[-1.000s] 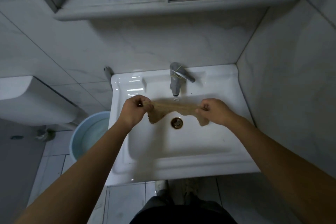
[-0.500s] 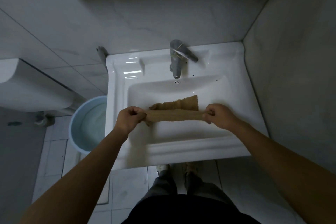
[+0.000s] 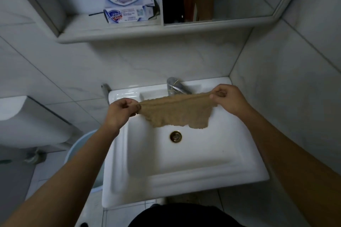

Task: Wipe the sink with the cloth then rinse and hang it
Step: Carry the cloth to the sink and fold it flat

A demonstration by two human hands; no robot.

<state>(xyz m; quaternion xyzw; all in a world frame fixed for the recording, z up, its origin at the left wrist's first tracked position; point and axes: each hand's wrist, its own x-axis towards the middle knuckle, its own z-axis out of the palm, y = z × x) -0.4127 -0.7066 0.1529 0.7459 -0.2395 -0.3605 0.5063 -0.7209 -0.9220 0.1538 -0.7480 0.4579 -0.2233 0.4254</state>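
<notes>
Above sink (image 3: 184, 177) | left hand (image 3: 120, 112), right hand (image 3: 228, 99) pinch cloth (image 3: 177, 112) taut

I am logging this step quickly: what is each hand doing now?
Left hand: closed, pinching the left end of the cloth.
Right hand: closed, pinching the right end of the cloth.

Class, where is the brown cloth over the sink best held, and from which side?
By its two top corners, one from each end, as the left hand and right hand pinch it. The cloth has a taut top edge, and the rest hangs limp above the sink.
</notes>
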